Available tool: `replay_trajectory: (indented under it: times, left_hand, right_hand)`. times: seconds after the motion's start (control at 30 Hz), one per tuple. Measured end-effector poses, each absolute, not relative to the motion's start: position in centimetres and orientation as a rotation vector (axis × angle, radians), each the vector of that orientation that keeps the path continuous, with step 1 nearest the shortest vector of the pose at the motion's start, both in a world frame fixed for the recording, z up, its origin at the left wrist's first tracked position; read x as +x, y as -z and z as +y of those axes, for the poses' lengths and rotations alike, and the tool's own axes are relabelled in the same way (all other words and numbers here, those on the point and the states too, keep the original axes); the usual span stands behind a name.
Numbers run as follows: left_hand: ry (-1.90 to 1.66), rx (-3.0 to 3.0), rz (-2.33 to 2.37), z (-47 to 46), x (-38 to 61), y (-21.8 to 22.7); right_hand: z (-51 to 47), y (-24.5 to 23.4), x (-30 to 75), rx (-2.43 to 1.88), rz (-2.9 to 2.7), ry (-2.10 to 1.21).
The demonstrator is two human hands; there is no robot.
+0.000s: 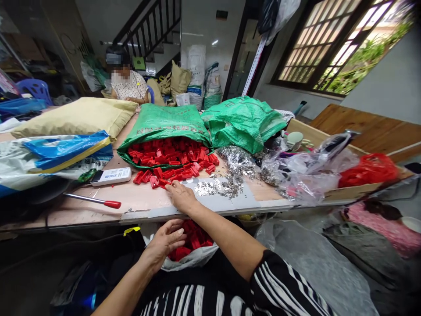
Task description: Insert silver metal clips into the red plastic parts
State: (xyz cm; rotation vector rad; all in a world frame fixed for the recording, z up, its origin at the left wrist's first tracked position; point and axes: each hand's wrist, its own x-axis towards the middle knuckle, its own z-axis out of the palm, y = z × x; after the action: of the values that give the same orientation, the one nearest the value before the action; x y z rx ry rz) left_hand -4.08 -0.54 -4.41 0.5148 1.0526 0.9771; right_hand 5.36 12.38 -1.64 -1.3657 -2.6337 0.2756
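At the table edge (pixel 98 215), hands (pixel 180 197) apart

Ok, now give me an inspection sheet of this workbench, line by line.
surface: wooden tabletop, grey tape along its front edge.
job's things: red plastic parts heaped in an open green woven sack, some spilled onto the tabletop; silver metal pieces scattered beside them; more red parts in a white bag below the table edge.
clutter: red-handled screwdriver, white handheld device, yellow sack, clear plastic bags.
hands: right hand on the tabletop, beside the spilled parts; left hand open above the white bag.
cables: thin dark cord below the front edge.
surroundings: seated co-worker, staircase, window.
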Motion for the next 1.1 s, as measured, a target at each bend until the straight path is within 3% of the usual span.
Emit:
replay_trajectory:
  times: [0.27,0.7,0.77,0.9,1.1]
  left_hand:
    - [-1.193,0.473,1.051,0.0,-4.5,3.2]
    - [-1.259,0.642,0.995,0.7,-2.6,2.9]
    - [-1.262,0.661,1.014,0.7,-2.7,3.2]
    - [-1.249,0.682,1.034,0.6,-2.9,3.3]
    - [-1.219,0.724,1.038,0.5,-2.1,3.1]
  right_hand:
    - [11.4,0.4,7.2,-1.362,-2.535,-0.346]
    - [5.7,0.2,16.3,-1.062,-2.158,-1.259]
    - [6.7,0.5,18.4,-1.213,-2.076,-1.097]
    - [9.4,0.6,22.5,-1.698,-2.081,-0.378]
    - [11.4,0.9,23.8,-1.771,-2.148,-0.288]
